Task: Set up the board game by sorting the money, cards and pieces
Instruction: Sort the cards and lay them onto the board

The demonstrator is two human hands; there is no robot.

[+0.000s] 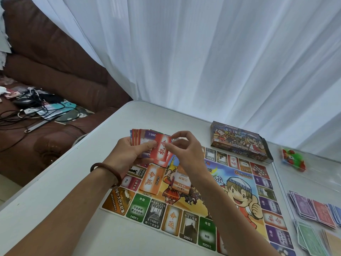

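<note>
Pinching with right grip (186, 154) the far edge of a glossy rectangular red card (162, 151), long axis pointing away from the person. Clamping with left grip (129, 154) a fanned paper stack (140, 139) beneath it, above the flat printed game board (230, 191) lying on the smooth white bench (129, 117).

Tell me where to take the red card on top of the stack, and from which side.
Pinch the red card by its free right edge, coming from the right. It lies tilted atop the stack and overhangs it there, while the thumb of the left hand sits at its left edge. The right hand hovers at that free edge.
</note>
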